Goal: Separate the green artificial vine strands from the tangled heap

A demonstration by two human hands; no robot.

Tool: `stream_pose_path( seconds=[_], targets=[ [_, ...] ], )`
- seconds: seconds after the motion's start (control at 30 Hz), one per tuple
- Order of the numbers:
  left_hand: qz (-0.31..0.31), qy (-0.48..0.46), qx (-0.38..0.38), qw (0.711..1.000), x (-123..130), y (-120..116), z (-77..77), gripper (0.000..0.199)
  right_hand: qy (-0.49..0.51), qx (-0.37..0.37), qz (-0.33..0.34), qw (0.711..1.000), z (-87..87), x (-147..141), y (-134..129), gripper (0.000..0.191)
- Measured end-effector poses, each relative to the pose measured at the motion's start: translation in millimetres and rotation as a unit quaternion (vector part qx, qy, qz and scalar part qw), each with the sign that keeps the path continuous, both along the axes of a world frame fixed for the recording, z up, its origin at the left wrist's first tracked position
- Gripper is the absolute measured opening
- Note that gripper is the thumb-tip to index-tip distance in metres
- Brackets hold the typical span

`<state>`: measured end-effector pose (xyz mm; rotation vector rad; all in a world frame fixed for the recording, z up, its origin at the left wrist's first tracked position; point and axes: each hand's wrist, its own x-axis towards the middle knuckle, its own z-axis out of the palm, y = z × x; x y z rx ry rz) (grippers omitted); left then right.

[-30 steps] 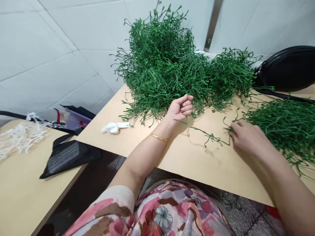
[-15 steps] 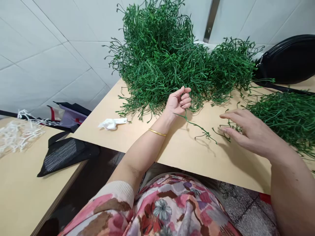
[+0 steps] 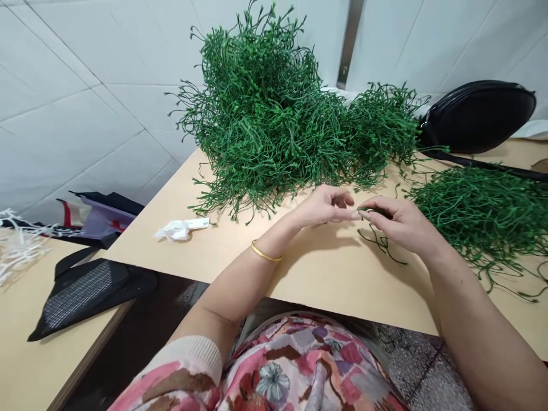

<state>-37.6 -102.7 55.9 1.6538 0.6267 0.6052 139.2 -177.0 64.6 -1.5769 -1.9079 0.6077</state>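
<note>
My left hand [image 3: 327, 206], with a gold bangle on its wrist, is over the table in front of a big heap of green plastic stems [image 3: 274, 125]. Its fingers are curled, and its fingertips meet those of my right hand at the end of a thin green stem. My right hand [image 3: 396, 220] pinches green stems [image 3: 381, 242], whose thin ends hang below its fingers. Part of what lies between the fingertips is hidden. A smaller pile of green stems [image 3: 483, 205] lies just right of my right hand.
A black bag [image 3: 482, 117] stands at the back right, its strap on the table [image 3: 308, 268]. A crumpled white tissue [image 3: 180, 229] lies left. On a lower-left table sit a black mesh pouch [image 3: 81, 291] and white branching pieces [image 3: 21, 245].
My left hand has moved right and turned toward my right hand. My right hand has moved left and closed on green stems. The fingertips of both hands now meet. The view has shifted slightly.
</note>
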Motion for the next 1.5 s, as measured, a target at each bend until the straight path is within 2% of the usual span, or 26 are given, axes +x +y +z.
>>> stream_pose_path(
  seconds=[0.07,0.13,0.23,0.4,0.47,0.57,0.63,0.73,0.8,0.87,0.93,0.97,1.03,1.1,1.17,1.23,1.3,1.4,1.5],
  targets=[
    [-0.064,0.052,0.023,0.996,2,-4,-0.5,0.021,-0.007,-0.021,0.017,1.0,4.3,4,-1,0.026],
    [-0.085,0.074,0.029,0.993,1,-4,-0.6,0.017,-0.002,-0.041,0.017,0.999,6.3,8,-2,0.035],
    [-0.044,0.083,0.02,0.995,-2,3,-1.5,0.014,-0.005,-0.014,-0.032,0.999,9.0,16,-4,0.039],
    [0.065,0.068,-0.034,0.995,-3,11,-4.9,0.011,-0.035,0.055,-0.075,0.995,16.3,27,-12,0.022],
    [0.069,0.066,-0.049,0.994,-1,9,-4.4,0.012,-0.032,0.08,-0.108,0.99,16.7,28,-13,0.017],
    [0.047,0.089,-0.023,0.995,1,5,-2.7,0.012,-0.005,0.123,-0.155,0.98,13.5,27,-13,0.017],
    [0.022,0.096,0.003,0.995,3,1,-3.2,0.012,0.003,0.132,-0.123,0.984,10.0,23,-10,0.017],
    [0.0,0.095,0.013,0.995,6,-2,-8.3,0.013,-0.016,0.089,0.003,0.996,4.6,17,-6,0.018],
    [-0.013,0.1,0.018,0.995,9,-3,-13.5,0.015,-0.01,0.078,0.036,0.996,2.8,15,-4,0.018],
    [-0.024,0.106,0.029,0.994,11,-3,-18.4,0.015,0.031,0.126,-0.032,0.991,4.1,19,-3,0.017],
    [-0.012,0.097,0.021,0.995,11,-1,-21.3,0.015,0.067,0.221,-0.168,0.958,8.5,28,-3,0.017],
    [0.007,0.081,0.001,0.997,12,0,-21.8,0.014,0.056,0.253,-0.22,0.941,11.0,34,-4,0.018],
    [0.052,0.017,-0.082,0.995,11,4,-20.8,0.015,-0.045,0.261,-0.267,0.927,13.5,44,-4,0.021],
    [0.078,-0.083,-0.201,0.973,10,9,-17.7,0.016,-0.181,0.223,-0.26,0.922,8.3,50,-3,0.023],
    [0.083,-0.188,-0.313,0.927,8,13,-13.9,0.016,-0.264,0.229,-0.263,0.899,-5.9,52,-3,0.027],
    [0.087,-0.264,-0.383,0.881,6,16,-10.4,0.017,-0.293,0.268,-0.259,0.881,-25.2,51,-3,0.027],
    [0.092,-0.305,-0.417,0.851,4,16,-8.3,0.019,-0.301,0.291,-0.231,0.878,-41.4,47,-5,0.024],
    [0.085,-0.334,-0.44,0.829,4,13,-8.4,0.024,-0.256,0.293,-0.175,0.905,-45.3,36,-10,0.019],
    [0.072,-0.357,-0.449,0.816,8,10,-12.3,0.027,-0.121,0.259,-0.113,0.952,-26.8,14,-15,0.017]
  ],
)
